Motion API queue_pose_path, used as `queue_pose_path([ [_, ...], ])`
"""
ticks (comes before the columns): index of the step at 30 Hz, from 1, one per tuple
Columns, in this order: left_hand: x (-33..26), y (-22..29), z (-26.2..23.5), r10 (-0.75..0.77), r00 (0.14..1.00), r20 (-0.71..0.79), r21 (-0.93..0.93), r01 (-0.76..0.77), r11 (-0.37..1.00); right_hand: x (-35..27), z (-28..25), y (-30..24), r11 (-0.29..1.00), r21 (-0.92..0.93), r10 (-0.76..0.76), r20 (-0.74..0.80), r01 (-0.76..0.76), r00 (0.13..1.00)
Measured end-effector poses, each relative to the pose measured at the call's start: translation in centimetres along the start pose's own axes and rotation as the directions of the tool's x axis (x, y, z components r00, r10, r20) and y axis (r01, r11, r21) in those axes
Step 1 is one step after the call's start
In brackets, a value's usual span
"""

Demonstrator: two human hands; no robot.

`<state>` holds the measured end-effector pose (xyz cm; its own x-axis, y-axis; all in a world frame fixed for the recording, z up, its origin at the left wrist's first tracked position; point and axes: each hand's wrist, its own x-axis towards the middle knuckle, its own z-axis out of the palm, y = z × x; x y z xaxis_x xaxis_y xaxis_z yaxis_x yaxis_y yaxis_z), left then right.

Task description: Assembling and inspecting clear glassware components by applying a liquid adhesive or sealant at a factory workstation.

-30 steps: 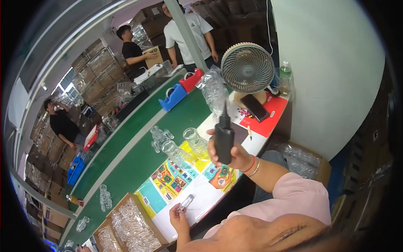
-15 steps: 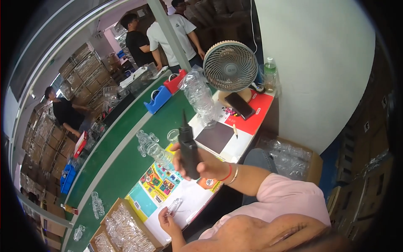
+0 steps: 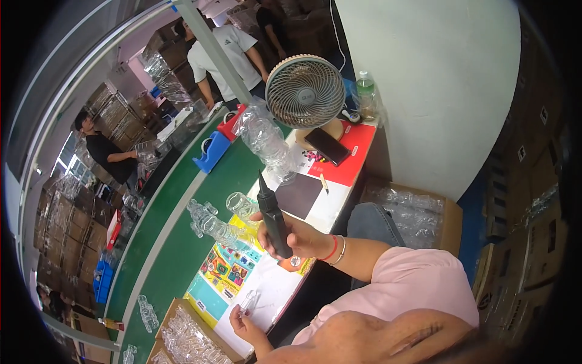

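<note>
Raised over the table, my right hand [image 3: 297, 238] is wrapped round a black squeeze bottle [image 3: 277, 230] with a long pointed nozzle, tip upward. Lower down, near the table's front edge, my left hand [image 3: 244, 324] pinches a small clear plastic piece [image 3: 250, 301] above the white sheet. Behind the bottle a clear ribbed plastic figure [image 3: 215, 223] lies on the green surface. Beside it is a clear open cup-shaped part [image 3: 241, 205]. A colourful printed sheet [image 3: 227, 270] lies under and beyond my hands.
A carton [image 3: 197, 337] of clear parts stands at the lower left. Along the far side are a stack of clear plastic parts [image 3: 267, 145], a blue tape dispenser [image 3: 210, 151], a fan [image 3: 306, 94] and a phone [image 3: 327, 145]. Several people stand beyond the green conveyor [image 3: 154, 209].
The view has shifted, so the table items sit further left. My right hand still grips the bottle, now lower and tilted a little more. My left hand keeps its pinch on the clear piece.
</note>
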<state>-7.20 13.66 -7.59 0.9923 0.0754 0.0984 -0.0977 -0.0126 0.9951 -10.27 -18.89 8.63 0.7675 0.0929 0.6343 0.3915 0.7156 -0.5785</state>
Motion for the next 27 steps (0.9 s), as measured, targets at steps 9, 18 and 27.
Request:
queue_pose_path([
  [9, -0.9, 2.3, 1.9, 0.298, 0.954, 0.004, 0.277, -0.288, 0.917, 0.0, -0.4, -0.5, 0.999, -0.033, 0.039, -0.020, -0.040, 0.999],
  [18, -1.2, 1.5, 1.5, 0.336, 0.942, 0.021, 0.229, -0.331, 0.915, -0.5, -0.6, -0.2, 0.995, -0.012, 0.095, -0.032, -0.095, 0.995],
  [27, -1.0, 1.7, 1.4, 0.327, 0.939, -0.109, 0.215, -0.299, 0.930, 0.2, 0.2, 0.2, 0.996, -0.053, 0.069, -0.111, -0.076, 0.991],
])
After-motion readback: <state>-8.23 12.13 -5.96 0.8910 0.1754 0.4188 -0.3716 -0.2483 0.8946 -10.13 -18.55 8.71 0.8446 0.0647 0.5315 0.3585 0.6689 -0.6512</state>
